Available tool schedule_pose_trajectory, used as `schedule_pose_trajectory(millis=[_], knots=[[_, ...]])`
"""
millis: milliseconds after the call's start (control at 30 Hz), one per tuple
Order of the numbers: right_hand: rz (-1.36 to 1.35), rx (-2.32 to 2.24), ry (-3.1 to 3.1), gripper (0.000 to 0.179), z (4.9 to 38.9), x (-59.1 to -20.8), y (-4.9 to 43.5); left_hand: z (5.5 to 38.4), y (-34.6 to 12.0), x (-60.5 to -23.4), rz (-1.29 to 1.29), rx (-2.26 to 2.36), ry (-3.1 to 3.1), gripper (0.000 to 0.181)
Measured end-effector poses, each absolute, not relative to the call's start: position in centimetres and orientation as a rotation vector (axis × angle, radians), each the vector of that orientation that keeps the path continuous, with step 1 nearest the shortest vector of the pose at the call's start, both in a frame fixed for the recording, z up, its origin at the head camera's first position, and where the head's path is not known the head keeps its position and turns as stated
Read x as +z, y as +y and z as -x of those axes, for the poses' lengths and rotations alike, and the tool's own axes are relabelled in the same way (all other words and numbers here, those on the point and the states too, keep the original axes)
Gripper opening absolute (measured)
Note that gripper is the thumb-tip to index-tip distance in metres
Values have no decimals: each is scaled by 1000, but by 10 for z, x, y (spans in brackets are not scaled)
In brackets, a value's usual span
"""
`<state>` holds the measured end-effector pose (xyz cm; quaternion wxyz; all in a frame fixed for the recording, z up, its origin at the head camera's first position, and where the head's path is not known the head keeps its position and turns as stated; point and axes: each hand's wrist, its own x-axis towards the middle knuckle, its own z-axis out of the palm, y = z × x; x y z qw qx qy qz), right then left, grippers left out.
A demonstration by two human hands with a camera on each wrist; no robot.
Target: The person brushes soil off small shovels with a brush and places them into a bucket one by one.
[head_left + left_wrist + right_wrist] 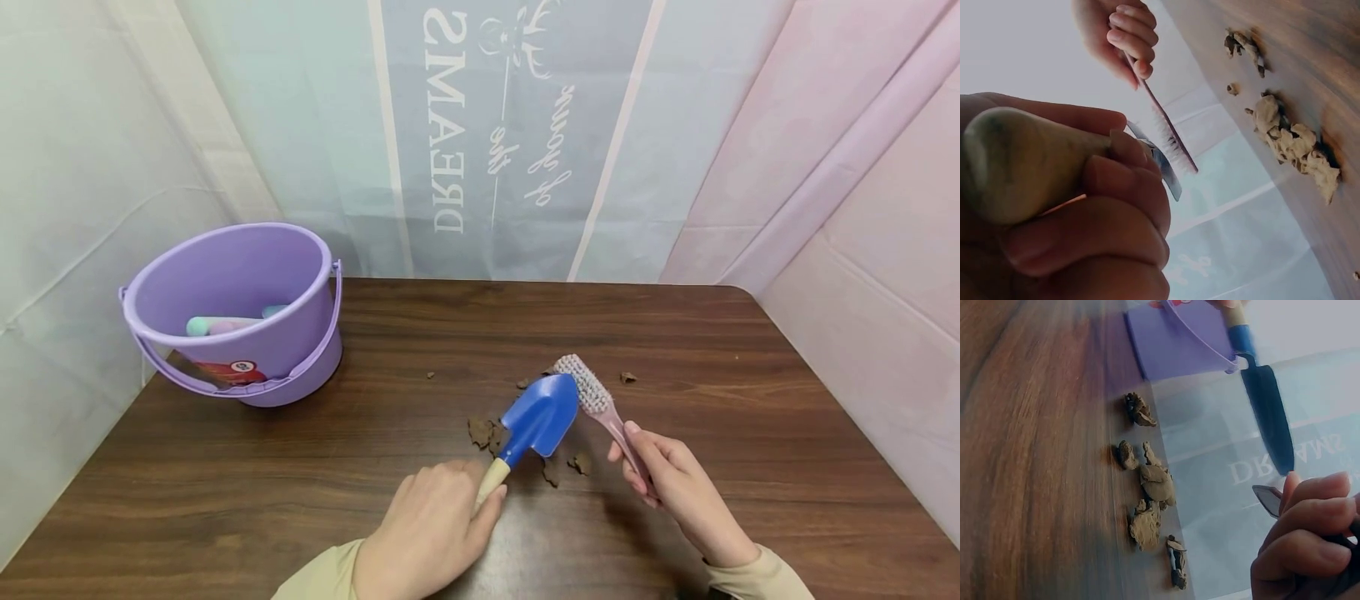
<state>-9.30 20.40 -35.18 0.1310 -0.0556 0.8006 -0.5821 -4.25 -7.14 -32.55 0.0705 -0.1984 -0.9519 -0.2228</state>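
My left hand (pixel 427 529) grips the pale wooden handle (pixel 1029 162) of a small blue trowel (pixel 542 417). The trowel's blade is raised above the table. A pink brush (pixel 592 390) with grey-white bristles is held by its handle in my right hand (pixel 686 492). The brush head lies against or very close to the blade's right edge; I cannot tell whether they touch. Below the tools, brown, crumbly clumps (pixel 480 432) that look like dry soil or leaf bits are scattered on the table, several of them also plain in the right wrist view (pixel 1157 484).
A purple bucket (pixel 300 358) with its handle hanging down in front stands at the back left. Inside it lies a mint-and-pink item (pixel 225 325), partly hidden. The dark wooden table (pixel 225 500) meets a printed cloth backdrop (pixel 510 242) behind and pale cloth on both sides.
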Motion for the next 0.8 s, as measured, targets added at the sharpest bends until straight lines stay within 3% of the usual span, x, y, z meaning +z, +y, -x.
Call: schedule_pose_trajectory(millis=[133,467,800], knots=[[173,-1601,2339,52,90,-352,202,45,-71,-322,597,-677,-2829,28],[539,-1476,2195,43,82,-354,192,46,-69,-318,585,-685,-2830,27],[564,-1502,2130,42,81,-353,191,46,-70,-323,586,-666,-2839,25]])
